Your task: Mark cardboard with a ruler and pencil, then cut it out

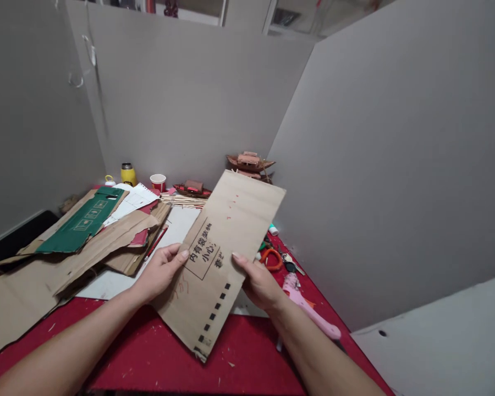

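Note:
A long piece of brown cardboard [247,220] with black printed characters, a row of black squares and small red marks is held up, tilted, over the red table [148,352]. My left hand [163,272] grips its left edge, the thumb on the printed face. On the opposite edge my right hand [259,280] holds it the same way, thumb in front and fingers hidden behind. Part of a white sheet [107,284] shows on the table beneath and behind the cardboard.
Stacked cardboard [25,302] with a green piece [82,220] covers the left side. Model boats [249,161], a red cup [158,182] and a yellow bottle [128,174] stand behind. Orange-handled scissors [272,259] and a pink glue gun [313,313] lie right. Grey partitions surround the table.

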